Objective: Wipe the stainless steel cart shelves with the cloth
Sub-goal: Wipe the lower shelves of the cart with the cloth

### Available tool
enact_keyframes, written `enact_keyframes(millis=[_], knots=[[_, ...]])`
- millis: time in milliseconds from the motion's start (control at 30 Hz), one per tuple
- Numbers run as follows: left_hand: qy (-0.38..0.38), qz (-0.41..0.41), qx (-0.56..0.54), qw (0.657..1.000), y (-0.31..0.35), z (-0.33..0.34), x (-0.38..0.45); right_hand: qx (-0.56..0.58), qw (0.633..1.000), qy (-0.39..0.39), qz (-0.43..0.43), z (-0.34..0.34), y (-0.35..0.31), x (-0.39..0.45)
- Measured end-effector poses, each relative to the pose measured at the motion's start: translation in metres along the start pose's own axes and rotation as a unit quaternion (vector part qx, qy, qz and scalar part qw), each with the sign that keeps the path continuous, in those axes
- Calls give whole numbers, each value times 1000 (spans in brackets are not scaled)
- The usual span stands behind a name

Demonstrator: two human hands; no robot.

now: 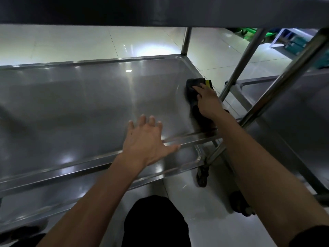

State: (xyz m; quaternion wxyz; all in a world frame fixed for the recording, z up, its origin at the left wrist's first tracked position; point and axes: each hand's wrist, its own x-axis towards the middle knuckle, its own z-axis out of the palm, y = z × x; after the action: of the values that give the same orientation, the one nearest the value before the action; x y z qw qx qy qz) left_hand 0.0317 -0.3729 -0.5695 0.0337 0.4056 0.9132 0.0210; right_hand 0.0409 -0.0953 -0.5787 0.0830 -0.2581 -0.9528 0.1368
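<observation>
Cloth [193, 90]: dark, with a yellow strip at its far end, lying on the right part of the middle shelf [80, 107], close against the raised right rim and trailing back toward the front rail [194, 138]. Well to the right of the left hand, directly under the right hand.

Far left: bare steel of the shelf, streaked with light reflections, under the dark edge of the upper shelf [160, 11].

Centre: left hand [147, 139], fingers spread and straight, holding nothing, hovering at or resting near the front rail; contact not clear. Thumb stretched out to the right along the rail. Clear gap of bare steel between this hand and the cloth.

Right: right hand [206, 100], palm down on the cloth, fingers laid fairly flat, pressing it onto the steel near the rim. Cloth showing beyond the fingertips and behind the wrist.

Farther right: slanted cart posts [249, 56], a second steel shelf [293, 107] beside them, a wheel [202, 177] on the pale tiled floor [71, 43].
</observation>
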Motion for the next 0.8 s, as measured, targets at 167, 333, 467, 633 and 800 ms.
enact_keyframes(millis=[167,333,467,633,800], knots=[[-10,-8,-10,1000,1,-4,6,-19,1000,-4,3,-5,9,-53],[-4,-2,-28,1000,2,-3,4,-15,1000,-13,15,-7,17,-97],[-10,-6,-34,999,4,-4,0,-6,1000,-2,22,-5,0,-114],[-25,18,-64,997,-6,-5,-8,23,1000,1,-15,7,-47,-130],[76,5,-103,992,-59,-9,-51,15,1000,7,-19,13,-83,-135]])
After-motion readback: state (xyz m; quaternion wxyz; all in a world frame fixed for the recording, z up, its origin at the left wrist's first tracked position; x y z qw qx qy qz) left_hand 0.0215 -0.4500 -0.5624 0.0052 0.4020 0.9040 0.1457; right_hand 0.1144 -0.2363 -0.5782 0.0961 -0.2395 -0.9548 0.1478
